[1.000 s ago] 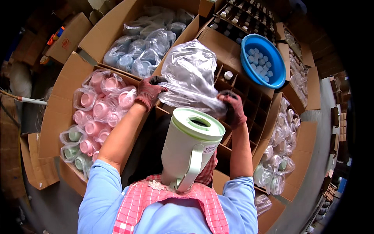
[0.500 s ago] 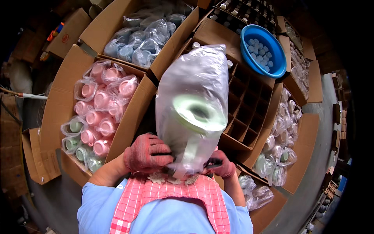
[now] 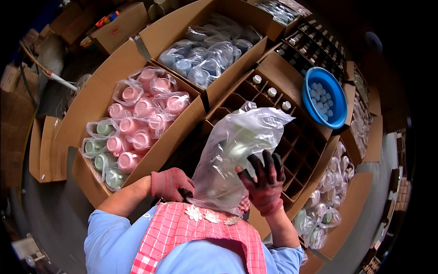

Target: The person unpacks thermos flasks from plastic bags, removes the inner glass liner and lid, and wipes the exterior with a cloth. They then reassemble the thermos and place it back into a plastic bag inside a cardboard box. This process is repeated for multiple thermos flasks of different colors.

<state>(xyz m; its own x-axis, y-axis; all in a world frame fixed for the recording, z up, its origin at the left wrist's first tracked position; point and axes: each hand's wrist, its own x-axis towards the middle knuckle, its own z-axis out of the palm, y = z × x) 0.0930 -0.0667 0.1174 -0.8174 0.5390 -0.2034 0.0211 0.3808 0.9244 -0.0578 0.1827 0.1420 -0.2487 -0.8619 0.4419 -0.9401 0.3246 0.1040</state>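
Note:
A clear plastic bag with a blurred pale green item inside stands tilted in front of my chest. What kind of item it is cannot be made out through the plastic. My left hand, in a red knit glove with dark fingers, is closed on the lower left edge of the bag. My right hand, gloved the same way, is raised at the bag's right side with its fingers spread. Whether its fingertips touch the plastic is unclear.
On the left, a carton holds bagged pink and green containers. Behind it, another carton holds bagged blue ones. A divided box with several white-capped bottles lies beyond the bag. A blue basin of white caps and further cartons are at right.
The bag has tilted to the right and its green contents show less clearly. My right hand has risen from the bag's lower end and opened. The whole view has shifted.

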